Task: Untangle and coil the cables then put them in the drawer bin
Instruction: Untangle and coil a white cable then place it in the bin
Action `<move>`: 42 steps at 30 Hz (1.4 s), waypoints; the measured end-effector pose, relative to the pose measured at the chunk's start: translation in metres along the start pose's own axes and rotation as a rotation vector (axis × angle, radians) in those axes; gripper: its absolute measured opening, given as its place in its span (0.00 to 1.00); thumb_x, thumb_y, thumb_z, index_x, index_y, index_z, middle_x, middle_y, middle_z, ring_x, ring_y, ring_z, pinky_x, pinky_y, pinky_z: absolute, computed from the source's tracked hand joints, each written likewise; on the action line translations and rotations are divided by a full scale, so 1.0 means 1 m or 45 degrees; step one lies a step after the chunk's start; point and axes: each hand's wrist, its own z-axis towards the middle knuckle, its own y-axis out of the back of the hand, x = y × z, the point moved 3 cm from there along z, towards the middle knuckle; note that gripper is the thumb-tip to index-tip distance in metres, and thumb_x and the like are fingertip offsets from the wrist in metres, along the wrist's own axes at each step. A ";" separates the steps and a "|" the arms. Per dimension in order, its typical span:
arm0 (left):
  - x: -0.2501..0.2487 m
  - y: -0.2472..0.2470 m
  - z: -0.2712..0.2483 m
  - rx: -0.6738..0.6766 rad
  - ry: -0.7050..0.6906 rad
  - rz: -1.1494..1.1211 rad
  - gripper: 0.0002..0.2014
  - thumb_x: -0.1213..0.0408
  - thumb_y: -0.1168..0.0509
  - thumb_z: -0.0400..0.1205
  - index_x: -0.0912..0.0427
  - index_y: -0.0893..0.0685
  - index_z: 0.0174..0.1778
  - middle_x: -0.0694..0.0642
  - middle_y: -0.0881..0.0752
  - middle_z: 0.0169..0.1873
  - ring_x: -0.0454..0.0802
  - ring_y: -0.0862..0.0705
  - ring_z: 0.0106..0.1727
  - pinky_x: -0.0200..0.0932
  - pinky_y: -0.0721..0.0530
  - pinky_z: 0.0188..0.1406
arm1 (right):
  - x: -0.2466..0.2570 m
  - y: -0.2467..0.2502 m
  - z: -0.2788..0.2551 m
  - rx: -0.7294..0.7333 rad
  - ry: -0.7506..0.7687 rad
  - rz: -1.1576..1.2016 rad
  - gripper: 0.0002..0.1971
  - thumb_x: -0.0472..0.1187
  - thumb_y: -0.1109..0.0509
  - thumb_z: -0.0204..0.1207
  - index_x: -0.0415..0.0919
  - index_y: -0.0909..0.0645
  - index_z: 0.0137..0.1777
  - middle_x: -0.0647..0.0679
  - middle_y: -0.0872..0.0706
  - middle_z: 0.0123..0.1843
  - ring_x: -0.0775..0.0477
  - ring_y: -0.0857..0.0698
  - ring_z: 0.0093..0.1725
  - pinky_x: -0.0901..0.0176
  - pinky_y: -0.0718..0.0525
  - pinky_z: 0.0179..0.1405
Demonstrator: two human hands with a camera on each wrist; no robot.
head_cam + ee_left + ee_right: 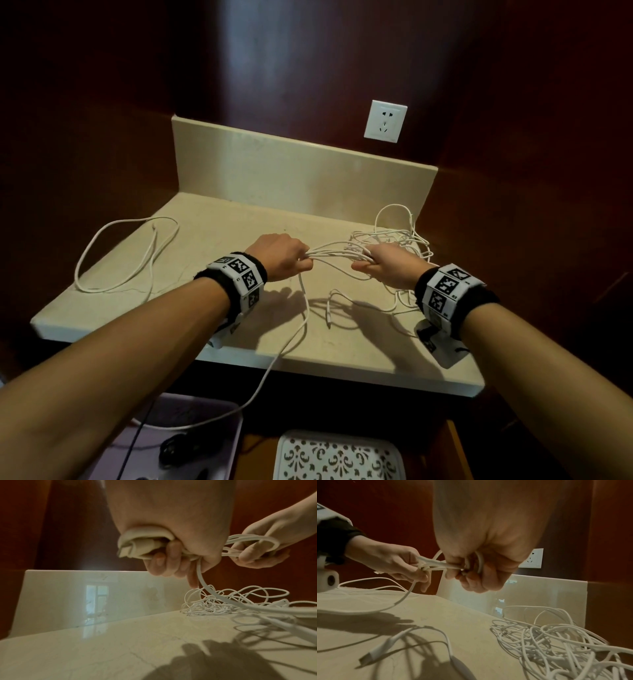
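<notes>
Head view shows, nearest at 6 o'clock, a white patterned tray [339, 455] and, at 7 o'clock, a pale purple bin [191, 442] under the bench [239, 329] edge. One white cable [274, 363] hangs from the bench front down into this bin. Above the bench middle, the left hand [279, 255] has its fingers curled around a bundle of white cable strands [334, 255], and the right hand [387, 265] grips the other end of the same bundle; both are closed on it, with the strands stretched between them. Beyond the right hand, at 2 o'clock, a tangled pile of cables [397, 240] lies on the bench. At 10 o'clock a loose cable loop [113, 260] lies well apart. Farthest, a wall socket [385, 120] sits above the backsplash.
</notes>
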 end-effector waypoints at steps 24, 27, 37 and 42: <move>-0.015 0.015 0.001 0.033 -0.127 -0.051 0.13 0.66 0.46 0.84 0.54 0.20 0.59 0.54 0.18 0.43 0.53 0.25 0.41 0.44 0.31 0.39 | 0.036 0.002 0.004 0.022 -0.110 0.147 0.36 0.46 0.21 0.71 0.46 0.33 0.76 0.42 0.16 0.61 0.41 0.16 0.58 0.47 0.16 0.58; -0.015 0.017 0.001 -0.009 -0.123 -0.057 0.13 0.67 0.45 0.82 0.52 0.19 0.58 0.56 0.15 0.47 0.53 0.26 0.41 0.44 0.32 0.39 | 0.038 -0.002 0.011 -0.024 -0.041 0.088 0.09 0.38 0.35 0.82 0.39 0.21 0.59 0.43 0.11 0.47 0.47 0.15 0.42 0.58 0.20 0.40; 0.004 0.012 -0.004 0.029 0.023 -0.333 0.11 0.64 0.42 0.84 0.48 0.15 0.53 0.48 0.16 0.34 0.51 0.17 0.41 0.43 0.26 0.37 | 0.011 0.008 0.010 -0.148 0.119 0.132 0.12 0.51 0.30 0.80 0.42 0.14 0.46 0.46 0.16 0.38 0.43 0.19 0.42 0.49 0.22 0.42; -0.004 0.007 0.002 0.051 0.021 -0.457 0.09 0.61 0.41 0.87 0.49 0.15 0.50 0.49 0.18 0.24 0.47 0.19 0.27 0.39 0.25 0.29 | 0.009 0.008 0.007 -0.129 0.064 -0.200 0.20 0.61 0.34 0.78 0.43 0.24 0.38 0.52 0.27 0.30 0.50 0.28 0.32 0.55 0.33 0.35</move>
